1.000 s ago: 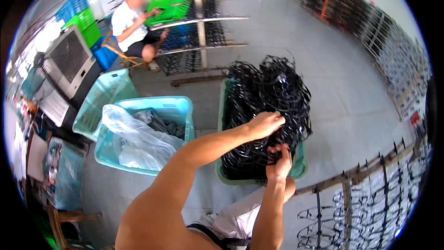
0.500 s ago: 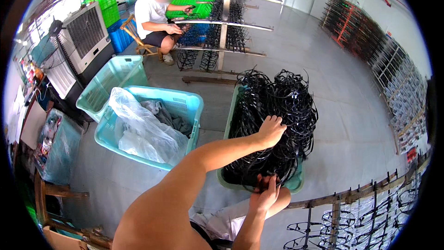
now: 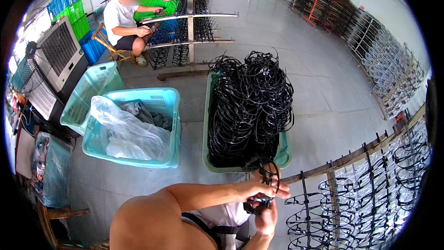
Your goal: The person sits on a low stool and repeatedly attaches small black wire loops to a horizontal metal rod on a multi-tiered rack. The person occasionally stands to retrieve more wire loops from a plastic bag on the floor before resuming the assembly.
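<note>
Close to my body, just past the near edge of a green crate (image 3: 206, 163), my two hands are together. My left hand (image 3: 255, 188) comes in from the left, its fingers closed around thin black looped plastic frames (image 3: 260, 199). Beneath it, my right hand (image 3: 266, 218) grips the same small bunch from below. One loop sticks up above the fingers toward the crate. Fingers and frames overlap, so how many pieces are held cannot be told. Inside the crate, tall stacks of glossy black looped frames (image 3: 252, 106) rise above the rim.
Left of the crate stands a turquoise basket (image 3: 132, 161) with clear plastic and grey cloth; another basket (image 3: 69, 111) is behind it. A rack (image 3: 342, 162) of hanging black frames runs along my right. Farther off, a seated person (image 3: 122, 21) works at another rack (image 3: 190, 28).
My left hand has come back from the stacked frames to meet my right hand, and both now hold black frames nearer my body. The view has swung to the right.
</note>
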Demonstrator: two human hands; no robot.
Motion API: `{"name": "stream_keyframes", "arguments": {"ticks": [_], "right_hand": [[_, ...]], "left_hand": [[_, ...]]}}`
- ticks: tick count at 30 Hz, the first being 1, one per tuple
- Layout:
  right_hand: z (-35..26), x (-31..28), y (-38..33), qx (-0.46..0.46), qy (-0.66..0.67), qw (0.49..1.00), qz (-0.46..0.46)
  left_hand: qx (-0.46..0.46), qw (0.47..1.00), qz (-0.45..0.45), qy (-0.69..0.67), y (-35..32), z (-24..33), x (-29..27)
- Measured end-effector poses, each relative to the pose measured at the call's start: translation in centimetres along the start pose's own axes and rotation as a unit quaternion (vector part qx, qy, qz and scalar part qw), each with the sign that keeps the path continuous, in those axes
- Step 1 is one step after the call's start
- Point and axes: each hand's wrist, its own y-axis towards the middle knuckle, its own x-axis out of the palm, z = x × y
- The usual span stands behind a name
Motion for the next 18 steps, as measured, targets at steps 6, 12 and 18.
{"name": "stream_keyframes", "arguments": {"ticks": [6, 12, 18], "right_hand": [[-0.4, -1.2, -4.1, -0.121, -0.003, 0.953, 0.277], [-5.0, 1.8, -6.3, -0.144, 0.034, 0.943, 0.298], [-8.3, -3.7, -10.0, -0.122, 0.282, 0.937, 0.164]], "left_hand": [[-0.105, 0.988, -0.009, 0.114, 1.2, -4.8, 2.2], [-0.065, 0.996, -0.006, 0.063, -0.6, -5.8, 4.5], [-0.198, 0.941, -0.206, -0.181, -2.1, -4.1, 6.2]]}}
